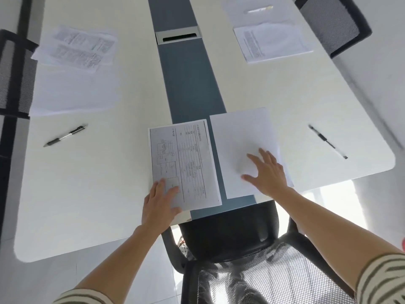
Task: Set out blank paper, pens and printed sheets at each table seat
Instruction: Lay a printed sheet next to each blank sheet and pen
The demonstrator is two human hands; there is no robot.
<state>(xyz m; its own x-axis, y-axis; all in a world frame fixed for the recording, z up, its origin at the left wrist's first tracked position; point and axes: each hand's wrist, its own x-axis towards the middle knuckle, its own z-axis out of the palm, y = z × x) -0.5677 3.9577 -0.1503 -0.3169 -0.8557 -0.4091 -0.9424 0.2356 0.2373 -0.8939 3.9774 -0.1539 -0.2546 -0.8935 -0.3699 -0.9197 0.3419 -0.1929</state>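
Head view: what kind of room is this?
Probably an office meeting room: a long white table with a cable box in its blue centre strip, mesh office chairs around it, and printed sheets and pens laid at the seats.

White rounded-corner table (pixel 87 194) with blue-grey centre strip (pixel 188 84) and silver cable hatch (pixel 178 37). Black mesh near-end chair (pixel 241 260); left-edge chair (pixel 13 73); far right-edge chair (pixel 333 25). Pale glossy floor (pixel 131 270), brightly lit.

Along the white rectangular tabletop (pixel 87 194) runs a dull blue-grey centre strip (pixel 190 88), a white sheet printed in black (pixel 188 159) overlapping its left edge, plain white paper (pixel 238 137) its right, and cream sleeves (pixel 381 279) carry dark stripes.
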